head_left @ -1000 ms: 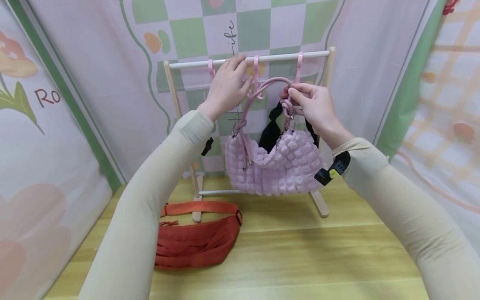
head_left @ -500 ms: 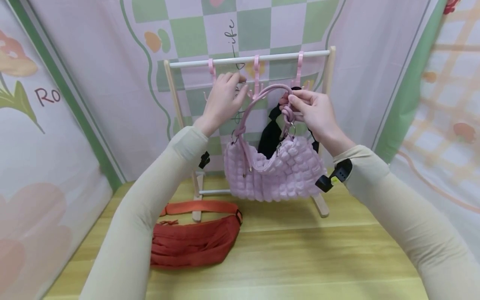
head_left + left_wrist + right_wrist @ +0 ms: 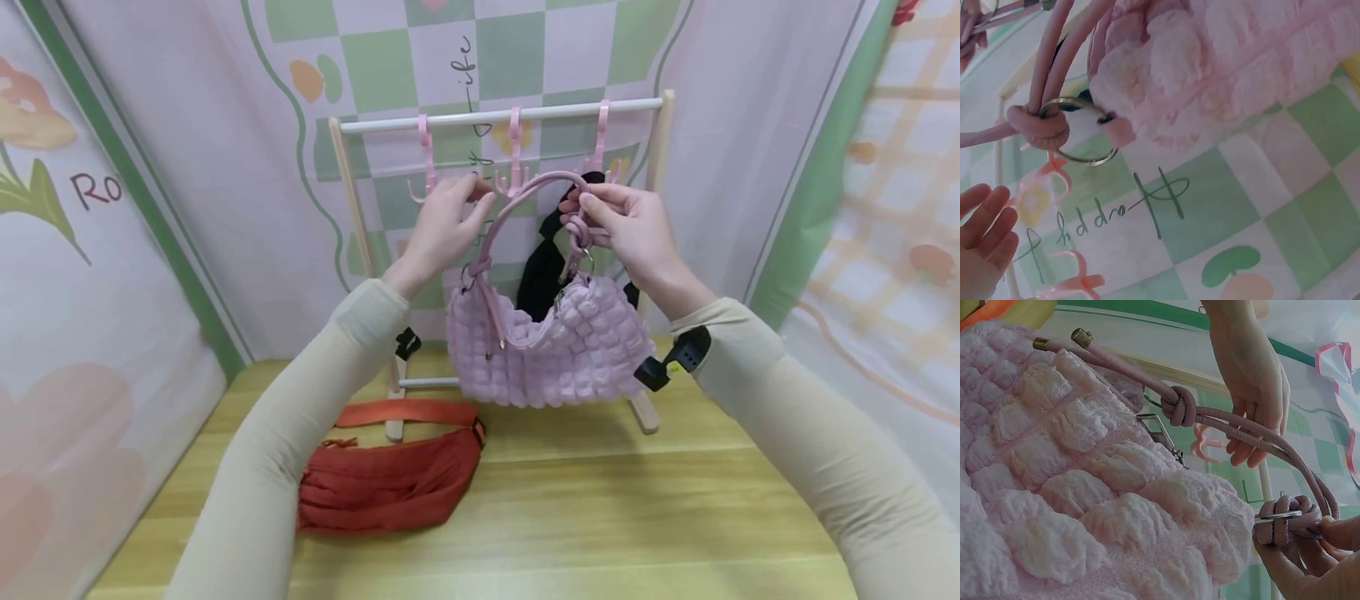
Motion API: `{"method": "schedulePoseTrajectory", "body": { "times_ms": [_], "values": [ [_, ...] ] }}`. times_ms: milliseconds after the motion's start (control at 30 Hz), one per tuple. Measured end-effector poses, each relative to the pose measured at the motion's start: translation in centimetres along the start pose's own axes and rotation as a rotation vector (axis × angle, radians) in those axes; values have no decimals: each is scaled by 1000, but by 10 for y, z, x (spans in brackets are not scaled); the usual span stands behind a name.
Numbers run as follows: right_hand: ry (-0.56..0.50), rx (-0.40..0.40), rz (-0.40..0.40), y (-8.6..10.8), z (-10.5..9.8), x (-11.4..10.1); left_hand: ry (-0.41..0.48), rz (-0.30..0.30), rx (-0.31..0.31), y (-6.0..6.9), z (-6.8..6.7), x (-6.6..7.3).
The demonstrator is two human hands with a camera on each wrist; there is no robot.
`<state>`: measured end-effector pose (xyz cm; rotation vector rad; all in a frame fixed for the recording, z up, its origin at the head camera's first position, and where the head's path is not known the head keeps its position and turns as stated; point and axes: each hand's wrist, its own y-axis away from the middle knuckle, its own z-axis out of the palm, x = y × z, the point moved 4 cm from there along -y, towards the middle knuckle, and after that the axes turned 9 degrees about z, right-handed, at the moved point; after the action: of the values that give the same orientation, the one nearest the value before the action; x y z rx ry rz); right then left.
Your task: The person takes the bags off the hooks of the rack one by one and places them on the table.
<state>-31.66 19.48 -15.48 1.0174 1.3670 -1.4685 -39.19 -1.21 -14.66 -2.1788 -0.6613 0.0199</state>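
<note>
A puffy pink handbag (image 3: 551, 362) hangs in front of the rack, its cord handle (image 3: 557, 176) arched upward. At the handle's right end, by the knot and metal ring, my right hand (image 3: 637, 229) pinches the cord; the right wrist view shows thumb and fingers on this knot (image 3: 1285, 515). My left hand (image 3: 442, 225) is left of the handle and holds nothing. Its fingers look loosely extended in the left wrist view. Pink hooks hang behind: a left one (image 3: 428, 154), a middle one (image 3: 515, 150) just behind the handle, and a right one (image 3: 601, 137).
The wooden rack has a white top bar (image 3: 465, 119). A black item (image 3: 542, 279) with a knotted strap hangs at its right, partly hidden by the handbag. A red waist bag (image 3: 397, 483) lies on the wooden table (image 3: 600, 517), front left. Patterned cloth walls surround it.
My left hand has come down from the rack's top bar to beside the handle. My right hand and the handbag have dropped slightly, and the middle hook shows more fully.
</note>
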Motion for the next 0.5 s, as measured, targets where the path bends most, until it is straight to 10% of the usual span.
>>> {"method": "schedulePoseTrajectory", "body": {
  "times_ms": [500],
  "values": [
    [-18,-21,-14,5,1,6,218,-40,14,31,15,4]
  ]
}}
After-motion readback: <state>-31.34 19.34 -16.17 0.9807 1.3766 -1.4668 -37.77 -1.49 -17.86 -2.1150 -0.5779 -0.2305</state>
